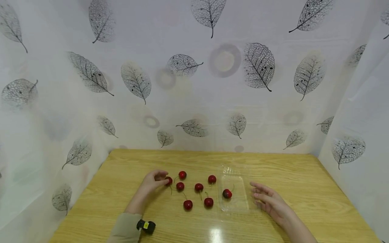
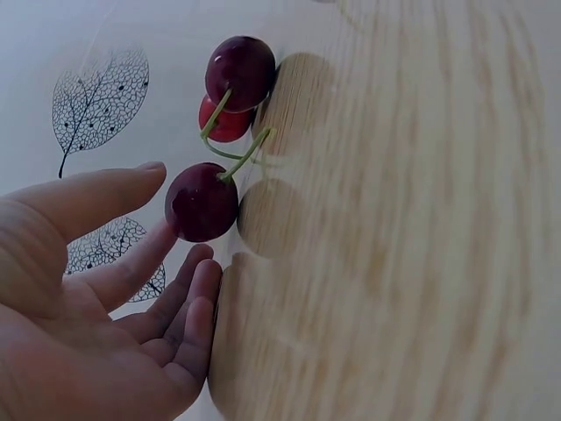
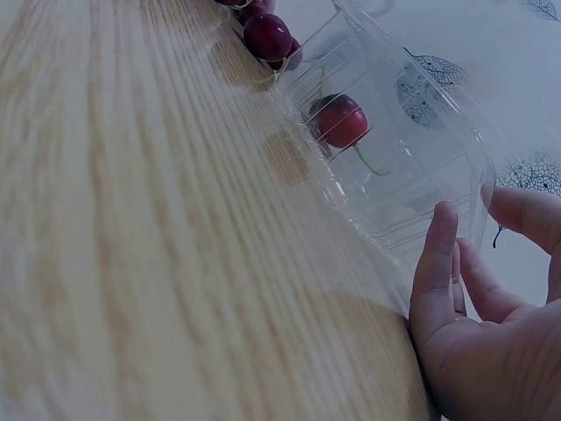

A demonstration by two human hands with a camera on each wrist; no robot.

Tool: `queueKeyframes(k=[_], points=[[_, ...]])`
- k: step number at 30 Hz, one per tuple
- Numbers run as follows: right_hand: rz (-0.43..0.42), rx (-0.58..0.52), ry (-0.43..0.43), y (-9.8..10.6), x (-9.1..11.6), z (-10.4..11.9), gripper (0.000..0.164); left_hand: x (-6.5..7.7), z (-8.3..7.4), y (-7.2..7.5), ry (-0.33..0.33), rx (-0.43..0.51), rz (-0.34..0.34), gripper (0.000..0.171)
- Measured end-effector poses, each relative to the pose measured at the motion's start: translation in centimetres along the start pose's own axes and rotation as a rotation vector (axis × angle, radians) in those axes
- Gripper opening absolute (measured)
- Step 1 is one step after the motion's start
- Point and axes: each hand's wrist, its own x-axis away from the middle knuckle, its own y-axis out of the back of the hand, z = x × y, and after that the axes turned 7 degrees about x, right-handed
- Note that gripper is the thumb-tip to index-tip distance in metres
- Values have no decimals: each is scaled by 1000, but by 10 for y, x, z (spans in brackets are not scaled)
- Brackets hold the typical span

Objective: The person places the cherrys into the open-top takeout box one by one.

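My left hand (image 1: 152,181) is at the leftmost cherry (image 1: 168,181), a dark red one with a green stem. In the left wrist view, the index finger reaches behind this cherry (image 2: 202,203), while the thumb is spread a little apart from it. A clear plastic box (image 1: 244,192) stands to the right, holding one cherry (image 1: 227,193). Beside the box's right wall is my right hand (image 1: 272,205), fingers loosely extended. The right wrist view puts its fingertips close against the box (image 3: 412,189); whether they touch cannot be made out.
Several more cherries lie scattered between the left hand and the box, among them a bright red one (image 1: 182,174) and a dark one (image 1: 187,205). The wooden table (image 1: 319,202) is bordered by a leaf-patterned curtain (image 1: 194,101) behind and at both sides.
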Motion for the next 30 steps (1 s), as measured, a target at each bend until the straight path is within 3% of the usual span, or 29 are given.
queueKeyframes(k=[8,30], points=[[9,-6,7,0,0,0,36,-1,2,-2,38,-6,6,34],[-20,19,-7,0,1,2,36,0,-2,-5,61,-4,-16,31]])
